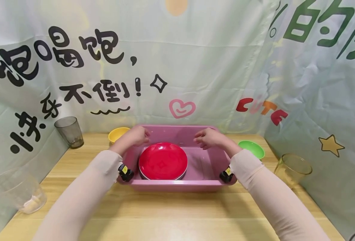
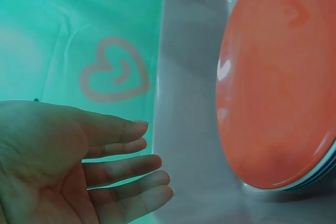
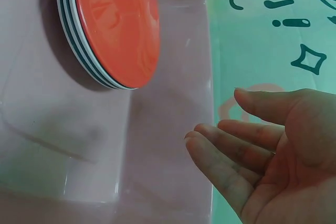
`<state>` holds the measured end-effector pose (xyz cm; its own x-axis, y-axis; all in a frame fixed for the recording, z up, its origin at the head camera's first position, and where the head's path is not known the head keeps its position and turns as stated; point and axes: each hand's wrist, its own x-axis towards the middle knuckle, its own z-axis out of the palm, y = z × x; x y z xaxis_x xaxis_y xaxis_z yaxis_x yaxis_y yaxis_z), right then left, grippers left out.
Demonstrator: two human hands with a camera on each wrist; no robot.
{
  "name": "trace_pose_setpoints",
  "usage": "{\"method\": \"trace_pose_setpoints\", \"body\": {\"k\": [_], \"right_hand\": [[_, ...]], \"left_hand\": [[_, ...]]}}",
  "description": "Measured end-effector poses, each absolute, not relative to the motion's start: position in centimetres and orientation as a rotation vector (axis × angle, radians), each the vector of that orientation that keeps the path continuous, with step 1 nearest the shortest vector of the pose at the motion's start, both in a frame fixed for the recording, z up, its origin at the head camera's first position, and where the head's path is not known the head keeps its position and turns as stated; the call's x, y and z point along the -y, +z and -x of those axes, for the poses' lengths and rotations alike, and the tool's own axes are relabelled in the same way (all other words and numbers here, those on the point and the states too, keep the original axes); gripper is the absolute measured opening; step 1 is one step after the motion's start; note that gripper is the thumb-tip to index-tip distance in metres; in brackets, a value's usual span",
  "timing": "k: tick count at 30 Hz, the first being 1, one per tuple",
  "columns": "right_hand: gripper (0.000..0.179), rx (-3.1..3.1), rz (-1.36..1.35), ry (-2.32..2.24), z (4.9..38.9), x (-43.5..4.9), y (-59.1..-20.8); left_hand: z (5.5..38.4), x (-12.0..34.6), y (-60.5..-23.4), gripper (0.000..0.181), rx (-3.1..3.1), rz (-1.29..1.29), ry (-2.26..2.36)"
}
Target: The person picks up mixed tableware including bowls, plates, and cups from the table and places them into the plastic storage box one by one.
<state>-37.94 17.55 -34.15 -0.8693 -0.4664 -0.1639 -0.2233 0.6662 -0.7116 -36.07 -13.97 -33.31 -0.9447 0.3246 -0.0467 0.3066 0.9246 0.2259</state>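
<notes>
Pink plastic tub [image 1: 177, 186] on a wooden table [image 1: 177, 217], midway along the table's back edge, long side facing the person. In it, a stack of plates [image 1: 163, 160] in the tub's left half, near the front rim. Top plate red and glossy; below it, white and dark rims show in the right wrist view.

Left hand [image 1: 137, 135] above the tub's back left corner, apart from the plates. Fingers extended and loosely spread, slightly bent; palm visible in the left wrist view. Right hand [image 1: 210, 138] near the tub's back right corner, well apart from the left; thumb held away from the fingers, which are relaxed and gently curved. Fingers of both hands point inward over the tub.

Pale sleeves [image 1: 84, 190] on both arms; a small black device [image 1: 125, 172] at each wrist.

Yellow bowl [image 1: 117, 134] by the table's back edge, just left of the tub, partly behind the left arm. Green bowl [image 1: 252, 149] right of the tub, partly behind the right sleeve. Grey cup [image 1: 70, 133] at the table's back left corner; clear cup [image 1: 19, 192] farther forward along the left edge. Amber cup [image 1: 293, 169] at the right edge. Printed cloth [image 1: 177, 67] behind, with a pink heart and lettering.
</notes>
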Motion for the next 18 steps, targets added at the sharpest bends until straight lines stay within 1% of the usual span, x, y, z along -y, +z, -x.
{"method": "trace_pose_setpoints", "body": {"k": [9, 18], "right_hand": [[0.042, -2.566, 0.541, -1.086, 36.7, -19.5, -33.9], [0.044, -2.609, 0.525, -1.091, 36.3, -21.4, -34.3]], "left_hand": [[34.6, 15.6, -33.1, 0.031, -3.024, -0.51, 0.548], [33.2, 17.2, -32.8, 0.033, -3.013, -0.503, 0.712]]}}
